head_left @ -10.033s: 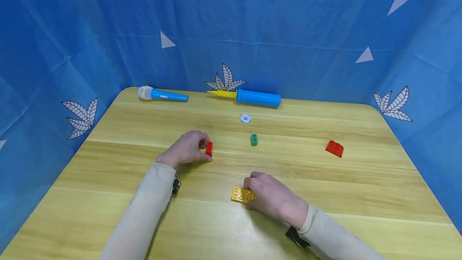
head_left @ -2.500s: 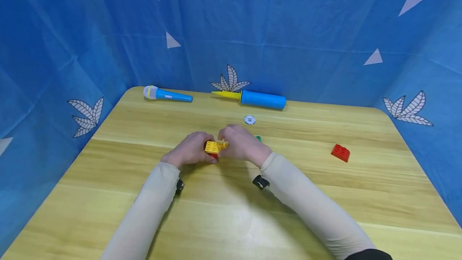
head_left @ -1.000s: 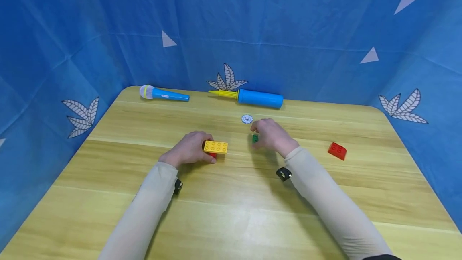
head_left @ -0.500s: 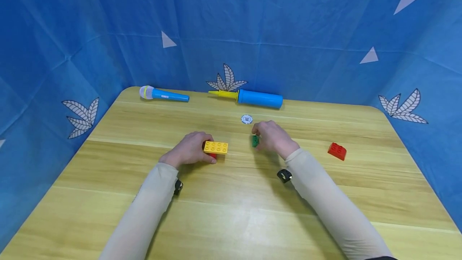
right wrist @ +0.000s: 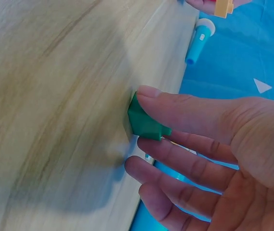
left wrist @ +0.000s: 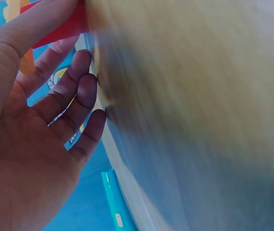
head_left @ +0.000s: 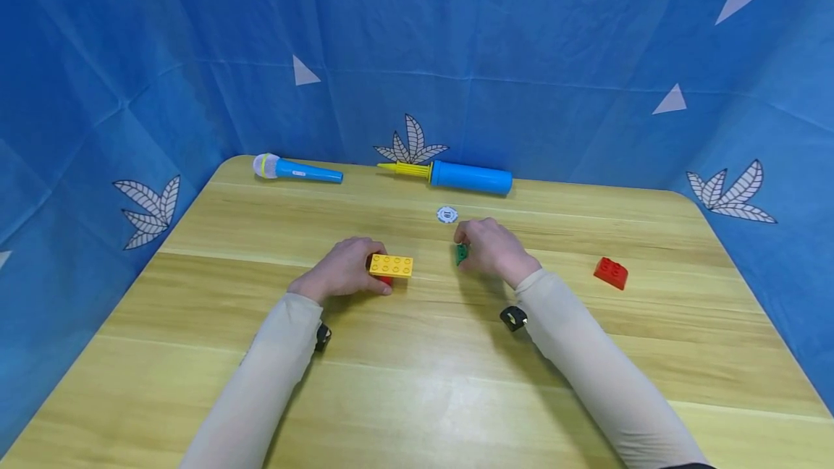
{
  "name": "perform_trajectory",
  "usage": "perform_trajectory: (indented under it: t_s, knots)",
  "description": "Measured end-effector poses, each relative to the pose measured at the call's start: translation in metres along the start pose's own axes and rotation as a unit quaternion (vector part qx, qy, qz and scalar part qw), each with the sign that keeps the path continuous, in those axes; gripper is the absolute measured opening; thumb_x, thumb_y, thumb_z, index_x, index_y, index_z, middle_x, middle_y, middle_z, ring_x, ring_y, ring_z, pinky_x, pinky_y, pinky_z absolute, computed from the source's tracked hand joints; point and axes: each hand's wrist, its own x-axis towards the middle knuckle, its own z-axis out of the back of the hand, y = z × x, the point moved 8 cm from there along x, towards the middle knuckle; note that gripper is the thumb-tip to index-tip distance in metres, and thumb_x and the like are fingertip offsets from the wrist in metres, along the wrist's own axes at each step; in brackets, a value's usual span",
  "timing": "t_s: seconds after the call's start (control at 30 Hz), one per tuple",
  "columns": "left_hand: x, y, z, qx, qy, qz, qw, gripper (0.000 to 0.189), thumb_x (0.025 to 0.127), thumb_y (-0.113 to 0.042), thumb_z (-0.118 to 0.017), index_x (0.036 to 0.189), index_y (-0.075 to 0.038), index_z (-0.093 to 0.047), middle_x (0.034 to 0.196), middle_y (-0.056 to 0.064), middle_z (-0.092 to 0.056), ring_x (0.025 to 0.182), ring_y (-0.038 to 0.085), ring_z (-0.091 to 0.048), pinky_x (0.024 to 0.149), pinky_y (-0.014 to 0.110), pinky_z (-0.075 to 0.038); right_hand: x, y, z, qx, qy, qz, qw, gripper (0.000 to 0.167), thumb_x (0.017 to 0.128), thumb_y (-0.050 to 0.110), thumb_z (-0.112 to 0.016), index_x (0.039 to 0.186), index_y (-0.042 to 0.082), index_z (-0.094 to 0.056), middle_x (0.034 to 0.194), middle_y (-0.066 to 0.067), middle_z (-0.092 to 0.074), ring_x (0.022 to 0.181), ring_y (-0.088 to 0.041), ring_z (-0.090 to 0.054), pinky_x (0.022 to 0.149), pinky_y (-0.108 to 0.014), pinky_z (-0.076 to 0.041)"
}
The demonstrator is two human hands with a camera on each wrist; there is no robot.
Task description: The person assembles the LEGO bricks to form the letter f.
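Observation:
My left hand [head_left: 342,268] grips a red toy building brick [head_left: 386,281] between thumb and fingers. Across the top of it sits a longer yellow brick [head_left: 392,266] with two rows of studs, its right end jutting out past the red one. In the left wrist view the red brick [left wrist: 62,30] shows behind the thumb, while the other fingers reach toward the tabletop. To the right, my right hand [head_left: 493,248] pinches a small green brick [head_left: 461,255]. The right wrist view has this green brick [right wrist: 144,121] between thumb and fingers, close to the table surface.
Another red brick [head_left: 611,273] with a sloped end lies to the right. A white chip [head_left: 447,215] marked 10 lies just behind the right hand. Along the table's back edge are a toy microphone [head_left: 300,169] and a blue and yellow hand pump [head_left: 470,177], before a blue curtain [head_left: 521,35].
The yellow brick, earlier in my right hand nearer the front, now sits on the red brick. My right hand moved right to the green brick and took hold of it. The left hand barely moved.

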Motion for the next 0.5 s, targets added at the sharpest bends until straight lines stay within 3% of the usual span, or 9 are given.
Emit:
perform_trajectory:
  t_s: [0.5]
  knots:
    - [-0.0014, -0.0022, 0.0010, 0.002, -0.004, -0.005, 1.0000, 0.049, 0.071, -0.037, -0.090, 0.106, -0.011, -0.067, 0.097, -0.002, -0.062, 0.088, 0.021, -0.052, 0.088, 0.041, -0.041, -0.0007, 0.0000, 0.0046, 0.006, -0.011, 0.005, 0.9999, 0.040, 0.077, 0.012, -0.085, 0.112, 0.004, -0.068, 0.105, -0.009, -0.067, 0.097, -0.025, -0.061, 0.085, -0.043, -0.050]
